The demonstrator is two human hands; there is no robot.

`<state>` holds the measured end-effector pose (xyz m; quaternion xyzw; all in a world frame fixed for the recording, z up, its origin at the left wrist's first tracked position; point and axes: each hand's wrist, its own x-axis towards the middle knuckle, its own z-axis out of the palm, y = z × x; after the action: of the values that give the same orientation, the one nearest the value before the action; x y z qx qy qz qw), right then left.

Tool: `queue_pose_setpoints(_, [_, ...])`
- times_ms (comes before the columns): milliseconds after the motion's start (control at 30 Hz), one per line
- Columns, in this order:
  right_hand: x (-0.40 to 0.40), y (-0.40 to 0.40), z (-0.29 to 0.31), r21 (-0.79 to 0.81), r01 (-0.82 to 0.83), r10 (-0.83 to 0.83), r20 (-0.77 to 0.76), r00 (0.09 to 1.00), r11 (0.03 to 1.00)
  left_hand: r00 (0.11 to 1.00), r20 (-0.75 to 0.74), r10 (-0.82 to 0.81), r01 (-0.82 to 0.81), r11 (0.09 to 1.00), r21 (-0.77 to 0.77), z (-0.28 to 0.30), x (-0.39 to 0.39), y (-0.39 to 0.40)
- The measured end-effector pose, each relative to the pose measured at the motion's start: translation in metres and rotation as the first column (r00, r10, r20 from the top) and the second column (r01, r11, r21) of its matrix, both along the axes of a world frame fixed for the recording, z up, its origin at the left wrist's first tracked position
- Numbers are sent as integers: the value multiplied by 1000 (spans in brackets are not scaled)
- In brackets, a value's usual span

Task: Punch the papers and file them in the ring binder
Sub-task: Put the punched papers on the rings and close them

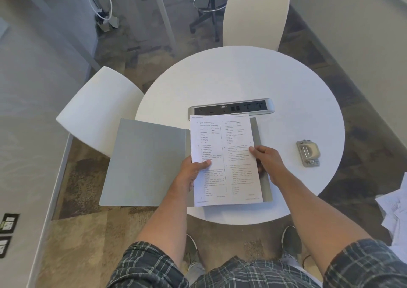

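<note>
At the left of the frame the binder [143, 162] lies open, and its grey front cover hangs past the edge of the round white surface [242, 78] with nothing under it. A knock from a forearm could tip or slide the whole binder off toward the floor.

Just right of that, the left hand [193, 173] grips the left edge of the papers [226, 160], thumb on top. The right hand [264, 160] pinches the right edge the same way. The stack is held over the binder's back half at the centre of the frame, and it hides the rings, so I cannot tell whether they are open. I also cannot see punched holes along the margin. If the sheets are lowered blind, they may miss the prongs, crumple or tear at the holes. With only 2 edge grips, the sheets could fan apart and lose alignment.

At the right, the hole punch [308, 153] sits well apart from the papers, untouched. At the far right edge, loose sheets [394, 212] lie in a heap off the surface.
</note>
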<state>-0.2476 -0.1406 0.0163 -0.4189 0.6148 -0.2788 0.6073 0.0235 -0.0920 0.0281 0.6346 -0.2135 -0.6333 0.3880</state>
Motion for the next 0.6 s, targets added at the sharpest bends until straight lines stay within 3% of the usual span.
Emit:
queue_pose_setpoints(300, [16,-8,5,43,91,-95,108,990,995,999,-13,-34,35,999,23,0,7,2])
queue_pose_setpoints(600, [26,0,14,-10,143,-134,296,946,990,991,-135,-13,20,999,50,1,6,3])
